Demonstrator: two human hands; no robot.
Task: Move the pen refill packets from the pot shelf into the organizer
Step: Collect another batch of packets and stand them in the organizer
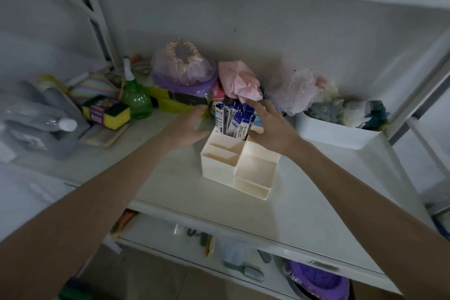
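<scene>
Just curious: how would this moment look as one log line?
packets upright in organizer rear compartment | left hand open beside | right hand open beside | nothing held

White shelf [304, 214] is carrying a cream organizer [239, 168] near its middle. A white bin [338, 135] is sitting to the right by the back wall. On the left a green spray bottle [136, 97], a yellow sponge pack [107, 112] and grey pouches [36, 124] are lying in a cluster.
</scene>
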